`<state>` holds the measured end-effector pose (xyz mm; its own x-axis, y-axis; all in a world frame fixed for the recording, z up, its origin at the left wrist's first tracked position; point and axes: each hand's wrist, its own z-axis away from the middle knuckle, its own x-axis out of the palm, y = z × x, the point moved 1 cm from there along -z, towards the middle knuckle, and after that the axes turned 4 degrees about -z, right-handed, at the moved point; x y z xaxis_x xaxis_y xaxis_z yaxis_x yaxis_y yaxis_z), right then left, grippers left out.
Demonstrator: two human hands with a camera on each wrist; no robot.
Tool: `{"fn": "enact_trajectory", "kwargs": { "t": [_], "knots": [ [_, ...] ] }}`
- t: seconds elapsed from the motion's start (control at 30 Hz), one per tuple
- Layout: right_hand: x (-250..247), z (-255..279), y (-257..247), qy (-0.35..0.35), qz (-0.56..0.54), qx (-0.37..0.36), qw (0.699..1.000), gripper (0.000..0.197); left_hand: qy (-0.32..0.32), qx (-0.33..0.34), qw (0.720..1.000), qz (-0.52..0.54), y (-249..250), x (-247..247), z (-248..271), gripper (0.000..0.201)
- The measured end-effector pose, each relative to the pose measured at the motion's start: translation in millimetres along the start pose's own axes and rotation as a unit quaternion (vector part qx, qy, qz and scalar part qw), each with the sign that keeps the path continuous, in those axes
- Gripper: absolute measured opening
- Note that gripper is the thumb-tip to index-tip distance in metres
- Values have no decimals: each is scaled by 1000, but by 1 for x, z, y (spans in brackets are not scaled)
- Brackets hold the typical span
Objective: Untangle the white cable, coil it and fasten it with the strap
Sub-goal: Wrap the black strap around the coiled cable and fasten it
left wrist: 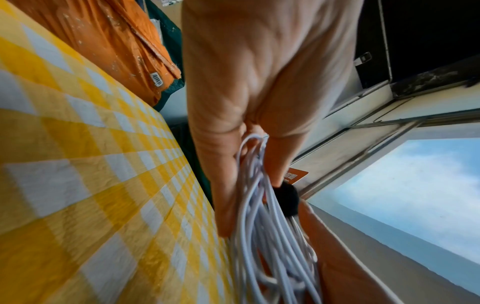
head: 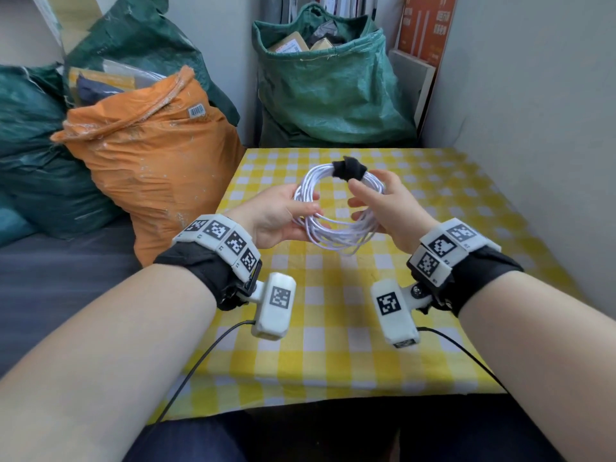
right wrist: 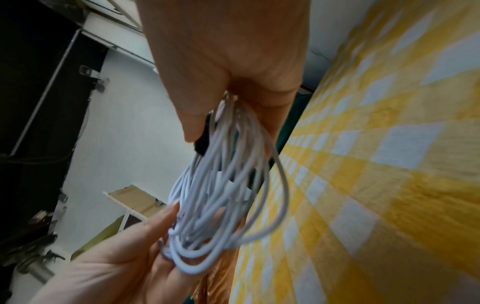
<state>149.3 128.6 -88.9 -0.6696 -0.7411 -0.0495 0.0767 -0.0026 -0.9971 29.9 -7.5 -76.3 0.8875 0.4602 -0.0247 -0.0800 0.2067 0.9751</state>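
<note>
The white cable (head: 336,225) is wound into a round coil, held up above the yellow checked table (head: 333,311). A black strap (head: 349,170) is wrapped round the coil's top. My left hand (head: 308,211) grips the coil's left side, thumb over the strands and fingers under them. My right hand (head: 361,198) pinches the right side just below the strap, its fingers behind the coil. In the left wrist view the cable (left wrist: 272,236) runs out of the left hand (left wrist: 246,144) towards the strap (left wrist: 287,200). In the right wrist view the strands (right wrist: 221,195) hang from the right hand (right wrist: 228,92), beside the strap (right wrist: 203,142).
An orange sack (head: 156,155) leans against the table's left edge. Green sacks (head: 330,85) stand behind the table and at the far left. A grey wall (head: 533,128) borders the table on the right. Thin black wires (head: 200,358) trail from the wrist cameras over the near edge.
</note>
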Motion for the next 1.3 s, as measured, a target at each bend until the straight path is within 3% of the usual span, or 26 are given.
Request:
{"fn": "enact_trajectory", "kwargs": {
  "t": [0.13,0.37,0.6,0.77,0.97,1.17,1.3],
  "knots": [
    [1,-4,10,-58,-41,60,996,44,71,7,996,59,-4,-3,-12,7],
    [-6,-31,19,34,-13,17,999,21,75,-46,996,-8,-9,-6,-38,14],
    [-22,-67,30,89,31,18,995,30,80,-46,996,-18,-9,-2,-74,14],
    [-32,-90,52,77,168,34,982,20,49,-89,995,1,-24,1,-96,9],
    [-36,-95,57,64,201,51,976,25,39,-109,993,-4,-29,-2,-102,28],
    [-46,-83,48,106,148,56,982,54,10,-134,991,-15,-17,0,-88,54],
    [-46,-63,26,112,117,21,987,51,7,-109,994,-18,7,13,-64,48]
  ]
}}
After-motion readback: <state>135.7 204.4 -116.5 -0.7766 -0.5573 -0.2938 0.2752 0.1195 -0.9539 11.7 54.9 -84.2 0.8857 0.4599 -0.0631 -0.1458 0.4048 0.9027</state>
